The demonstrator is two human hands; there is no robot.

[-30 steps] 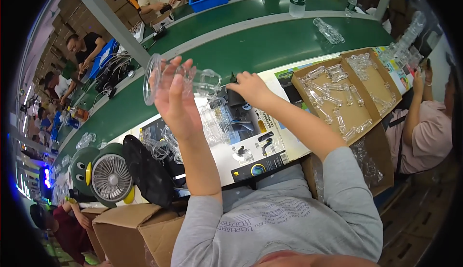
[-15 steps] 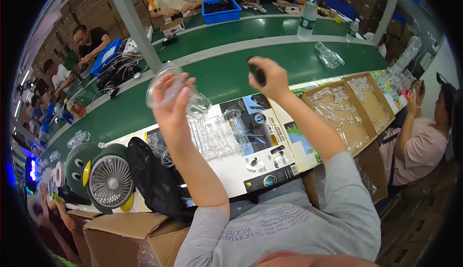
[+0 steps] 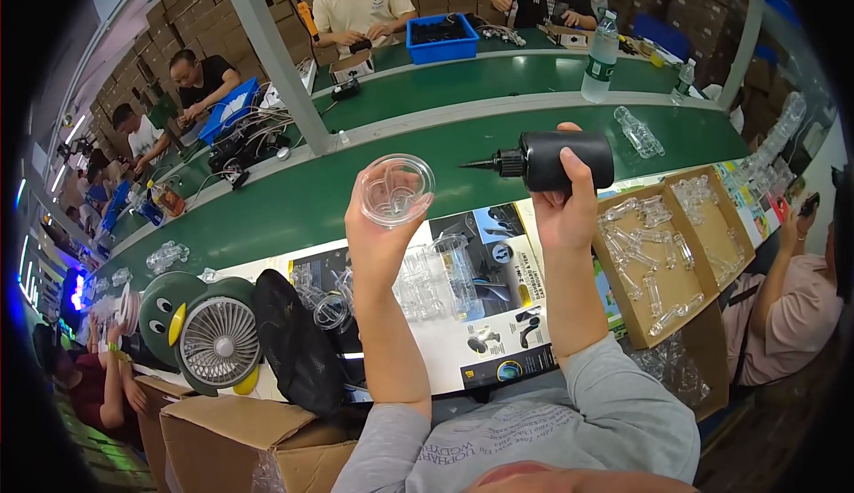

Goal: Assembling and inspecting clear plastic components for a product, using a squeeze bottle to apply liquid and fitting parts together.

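head, left fingers [image 3: 422, 208] around clear cup [image 3: 392, 198], right fingers [image 3: 578, 171] around bottle [image 3: 544, 160]

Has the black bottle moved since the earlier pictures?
Yes. Judged against the cardboard tray, the black bottle has moved right, closer to it, held sideways in the right hand.

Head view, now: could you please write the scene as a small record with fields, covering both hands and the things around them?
left hand: holds a clear, round plastic part with a wide rim
right hand: grips a black cylindrical bottle
bottle pose: roughly level, its thin black nozzle pointing toward the clear part
contact: nozzle tip and clear part apart
right side: shallow brown cardboard tray with clear plastic pieces
left side: green penguin-shaped fan, beside a black fabric bag
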